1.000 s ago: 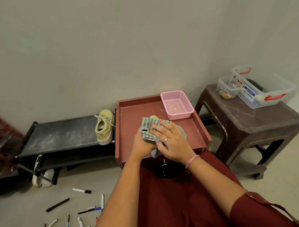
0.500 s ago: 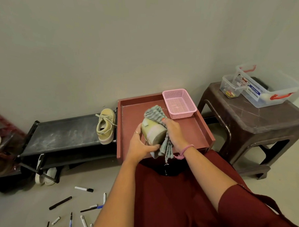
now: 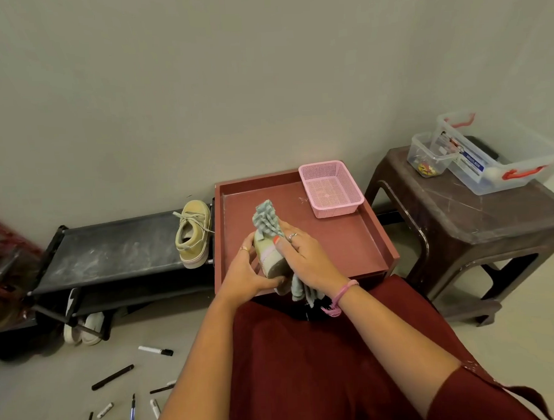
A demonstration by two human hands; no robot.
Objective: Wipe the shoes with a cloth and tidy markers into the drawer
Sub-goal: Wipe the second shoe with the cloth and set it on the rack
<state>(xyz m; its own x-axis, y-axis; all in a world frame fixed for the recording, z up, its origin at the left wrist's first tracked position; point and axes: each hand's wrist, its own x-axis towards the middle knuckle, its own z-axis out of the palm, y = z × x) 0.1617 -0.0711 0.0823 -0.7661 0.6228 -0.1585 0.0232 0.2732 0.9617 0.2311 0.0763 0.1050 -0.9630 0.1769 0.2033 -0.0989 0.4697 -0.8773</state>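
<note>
Shoe (image 3: 269, 257), pale yellow, held over the near edge of the red drawer (image 3: 350, 248); our left hand (image 3: 245, 276) grips its heel, our right hand (image 3: 306, 256) presses the striped cloth (image 3: 267, 217) against its side; we judge firm strokes along the sole rim best, left grip steady; second shoe (image 3: 194, 234) on the black rack (image 3: 112, 248) at left; pink basket (image 3: 331, 188) at the far corner; markers (image 3: 155, 350) scattered on the near-left floor, nothing blocking.

Single head-worn wide-angle view looked forward and down from above; hands close at centre over red tray (image 3: 378, 234), wall beyond, floor at left edge.
</note>
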